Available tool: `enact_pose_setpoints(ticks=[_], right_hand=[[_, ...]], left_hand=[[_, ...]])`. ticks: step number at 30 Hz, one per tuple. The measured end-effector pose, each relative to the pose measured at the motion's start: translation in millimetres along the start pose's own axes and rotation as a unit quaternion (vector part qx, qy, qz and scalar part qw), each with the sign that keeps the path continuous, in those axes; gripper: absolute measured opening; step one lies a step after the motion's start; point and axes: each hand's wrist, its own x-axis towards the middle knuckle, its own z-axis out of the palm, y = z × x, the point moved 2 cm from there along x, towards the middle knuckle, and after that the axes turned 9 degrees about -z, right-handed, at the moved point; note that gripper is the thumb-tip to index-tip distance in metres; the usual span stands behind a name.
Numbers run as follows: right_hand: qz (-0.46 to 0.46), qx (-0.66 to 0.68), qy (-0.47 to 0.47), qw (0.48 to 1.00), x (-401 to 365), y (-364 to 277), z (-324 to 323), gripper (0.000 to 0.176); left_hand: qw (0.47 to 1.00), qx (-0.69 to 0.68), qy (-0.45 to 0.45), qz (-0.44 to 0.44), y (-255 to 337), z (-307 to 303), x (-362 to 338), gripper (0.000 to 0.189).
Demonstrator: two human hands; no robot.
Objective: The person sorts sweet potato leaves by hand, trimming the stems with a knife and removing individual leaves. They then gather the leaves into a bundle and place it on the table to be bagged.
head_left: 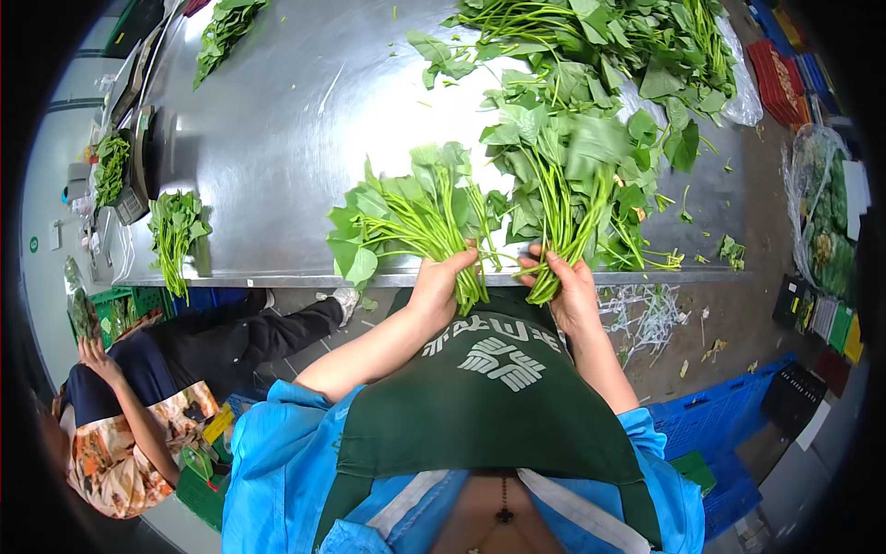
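Observation:
My left hand (440,288) is closed round the stems of a bunch of leafy greens (415,217), its leaves pointing away over the metal table. In my right hand (568,288) is a second bunch of leafy greens (558,198), gripped near the cut stem ends. Both bunches are held at the table's front edge, side by side and a little apart. The right bunch's leaves are partly blurred and overlap the large pile of greens (600,74) behind, so where one ends is hard to tell.
The steel table (268,138) carries a small bunch (175,235) at its left edge and another (226,37) at the far left. A co-worker (138,406) is at the left. Blue crates (711,415) stand on the floor to the right, near scattered white strips (646,314).

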Motion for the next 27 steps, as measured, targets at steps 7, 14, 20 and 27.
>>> enact_pose_setpoints(ticks=[7,14,20,27], right_hand=[[0.039,-0.059,-0.017,0.997,4.9,13.1,1.7,0.023],[-0.083,-0.051,0.037,0.995,-5.5,-1.5,4.8,0.020],[-0.167,-0.001,-0.019,0.986,-13.5,-51.6,29.0,0.015],[-0.027,-0.017,-0.062,0.998,1.2,-6.2,43.7,0.015]], left_hand=[[0.997,0.002,-0.029,-0.076,-8.8,-7.0,12.8,0.022],[0.998,0.038,-0.042,-0.009,5.8,-8.2,0.6,0.026],[0.986,-0.026,-0.156,0.044,27.1,-26.6,-20.6,0.028],[0.977,-0.020,-0.175,0.121,34.4,-23.2,-33.6,0.032]])
